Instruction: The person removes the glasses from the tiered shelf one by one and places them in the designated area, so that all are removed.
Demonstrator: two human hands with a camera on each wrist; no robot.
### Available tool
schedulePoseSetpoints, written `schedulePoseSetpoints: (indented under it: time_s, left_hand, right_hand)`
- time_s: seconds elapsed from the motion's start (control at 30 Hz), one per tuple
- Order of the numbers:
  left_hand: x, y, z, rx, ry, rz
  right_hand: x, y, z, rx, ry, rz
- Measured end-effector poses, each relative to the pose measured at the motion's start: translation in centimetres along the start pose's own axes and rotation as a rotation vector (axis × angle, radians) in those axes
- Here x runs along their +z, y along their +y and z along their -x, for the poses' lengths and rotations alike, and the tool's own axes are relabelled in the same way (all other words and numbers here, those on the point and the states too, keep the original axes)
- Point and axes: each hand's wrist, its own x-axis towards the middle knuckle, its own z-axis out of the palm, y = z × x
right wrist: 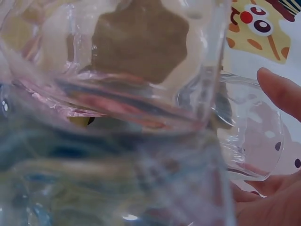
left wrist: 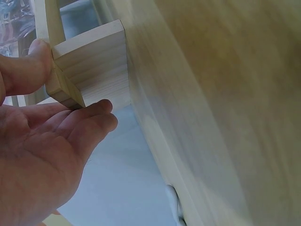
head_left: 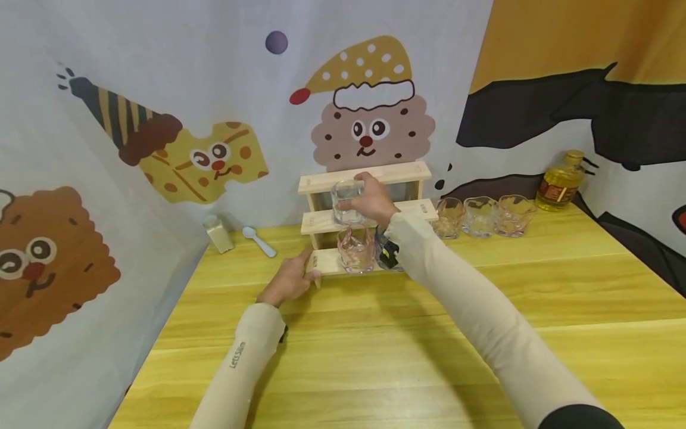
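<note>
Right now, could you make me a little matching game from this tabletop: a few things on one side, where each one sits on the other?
Things:
1. clear glass
2. pink glass
3. oil bottle
4. spoon

Places:
A. lowest step of the wooden rack
B. far right, by the backdrop
C. held in the right hand
D. on the table, left of the rack

Pairs: 1-C, 2-A, 3-B, 4-D

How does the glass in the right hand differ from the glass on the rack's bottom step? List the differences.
The held glass looks clear; the bottom-step glass is pinkish. The held glass is gripped by the right hand at the middle step; the bottom-step glass stands free and untouched. Both are upright on the wooden rack.
</note>
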Motion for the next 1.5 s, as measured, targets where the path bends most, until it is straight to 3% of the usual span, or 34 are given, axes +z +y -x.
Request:
schedulePoseSetpoints:
  time_s: [0.57,0.8,1.13,1.5]
  left_hand:
    - [0.1,-0.1,0.1,0.032,0.017,-0.005]
    - [0.2,-0.2,0.1,0.053,0.035,-0.031]
    - [0.1,-0.2,0.1,0.039,0.016,-0.020]
    - [0.2,-0.2,0.0,0.031,0.019,-0.005]
  right_hand:
    - [-0.5,0.0,0.0,-0.006,0.105,0.040]
    - [-1.4,-0.8,0.3,-0.032,0.091,0.060]
    - [-3.9,-1.7,2.1,-0.046,0.056,0.118]
    - [-8.2,-1.0,5.0,-0.035,0.031,0.211]
